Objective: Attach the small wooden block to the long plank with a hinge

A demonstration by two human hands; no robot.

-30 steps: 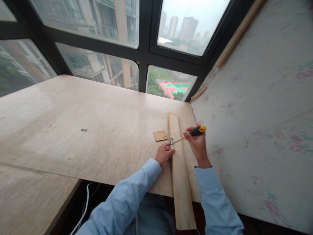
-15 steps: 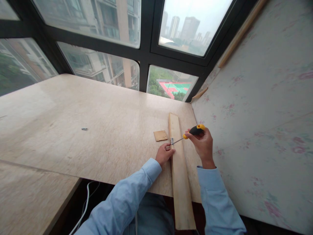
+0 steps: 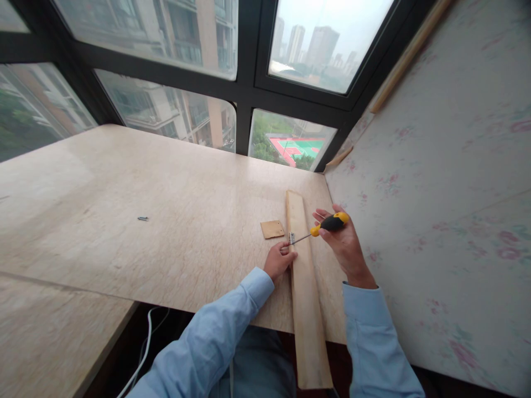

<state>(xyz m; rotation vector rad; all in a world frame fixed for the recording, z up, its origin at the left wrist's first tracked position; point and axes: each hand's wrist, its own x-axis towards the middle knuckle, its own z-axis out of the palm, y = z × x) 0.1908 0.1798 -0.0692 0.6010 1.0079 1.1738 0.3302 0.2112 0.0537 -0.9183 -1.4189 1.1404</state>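
A long pale wooden board (image 3: 309,309) lies on the tabletop, its near end jutting past the front edge. On its left edge sits a small metal hinge (image 3: 292,237). My left hand (image 3: 280,261) is closed on that edge just below the hinge, thumb on top; what its fingertips pinch is partly hidden. A screwdriver (image 3: 333,222) with a yellow and black handle slants down leftward, its tip at the hinge. My right hand (image 3: 346,243) holds the handle loosely against the thumb, with several fingers stretched out behind it.
A small square wood piece (image 3: 272,229) with holes lies left of the board. Screws (image 3: 143,218) rest farther left on the stone-like tabletop (image 3: 174,182). Papered wall (image 3: 435,193) rises at right, windows behind. A white cable (image 3: 146,345) hangs below the front edge.
My right hand has shifted slightly right and its fingers have loosened and spread from around the screwdriver handle. The left hand and board stay in place.
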